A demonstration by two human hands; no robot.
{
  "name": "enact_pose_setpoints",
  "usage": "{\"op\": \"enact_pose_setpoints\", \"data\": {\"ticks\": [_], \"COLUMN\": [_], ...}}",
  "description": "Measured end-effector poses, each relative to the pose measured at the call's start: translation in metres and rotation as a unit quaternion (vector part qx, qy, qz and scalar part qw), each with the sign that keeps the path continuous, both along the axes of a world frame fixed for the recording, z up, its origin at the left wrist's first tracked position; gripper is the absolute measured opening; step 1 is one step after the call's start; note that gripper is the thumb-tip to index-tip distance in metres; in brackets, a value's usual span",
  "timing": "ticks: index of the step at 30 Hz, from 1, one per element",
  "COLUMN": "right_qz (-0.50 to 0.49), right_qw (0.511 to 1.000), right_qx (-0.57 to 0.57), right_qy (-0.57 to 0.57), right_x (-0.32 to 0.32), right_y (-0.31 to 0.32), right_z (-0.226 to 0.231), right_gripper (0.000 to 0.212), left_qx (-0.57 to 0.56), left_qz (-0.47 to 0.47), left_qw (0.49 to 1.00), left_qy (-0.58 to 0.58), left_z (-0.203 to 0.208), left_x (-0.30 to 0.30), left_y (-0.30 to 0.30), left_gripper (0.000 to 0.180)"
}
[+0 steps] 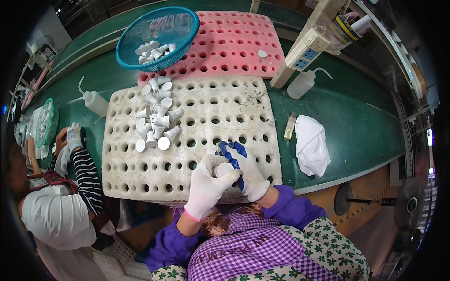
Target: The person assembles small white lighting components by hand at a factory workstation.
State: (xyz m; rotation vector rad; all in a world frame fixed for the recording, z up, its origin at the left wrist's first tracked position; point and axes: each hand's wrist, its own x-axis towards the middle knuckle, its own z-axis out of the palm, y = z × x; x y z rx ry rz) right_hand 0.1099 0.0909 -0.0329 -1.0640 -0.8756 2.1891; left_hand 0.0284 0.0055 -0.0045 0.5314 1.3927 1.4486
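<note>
My left hand point(208, 182), in a white knit glove, grips a small white cup-shaped piece point(224, 169) with its round flat end turned up. Against it is my right hand point(251, 175), in a white glove with blue on the fingers and palm side. Its fingers are curled, and what they hold, if anything, is hidden. Both hands are over the near edge of a cream foam board point(140, 175) full of holes. A loose heap of similar white pieces point(160, 121) lies on that board, ahead and to the left of my hands.
Behind sits a pink holed board point(225, 47), with a blue basket point(123, 52) of white pieces on its left side. Squeeze bottles point(300, 85) flank the boards. A white cloth point(311, 146) lies right, below a post with sockets point(307, 54). A co-worker point(61, 210) works at left.
</note>
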Motion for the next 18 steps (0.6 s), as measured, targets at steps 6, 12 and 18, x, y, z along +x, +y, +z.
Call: {"op": "enact_pose_setpoints", "data": {"ticks": [6, 12, 18], "right_qz": [-0.013, 0.064, 0.044], "right_qw": [0.960, 0.879, 0.983], "right_qx": [0.272, 0.434, 0.160], "right_qy": [-0.071, -0.190, 0.079], "right_x": [-0.003, 0.007, 0.015], "right_y": [0.002, 0.003, 0.028], "right_z": [-0.004, 0.021, 0.014], "right_gripper": [0.014, 0.019, 0.016], "left_qx": [-0.036, 0.048, 0.127], "left_qz": [0.060, -0.018, 0.006], "left_qw": [0.994, 0.951, 0.816], "left_qy": [-0.080, -0.303, -0.564], "left_z": [-0.017, -0.014, -0.025], "left_x": [0.006, -0.001, -0.006], "left_y": [0.000, -0.012, -0.021], "left_gripper": [0.018, 0.032, 0.042]}}
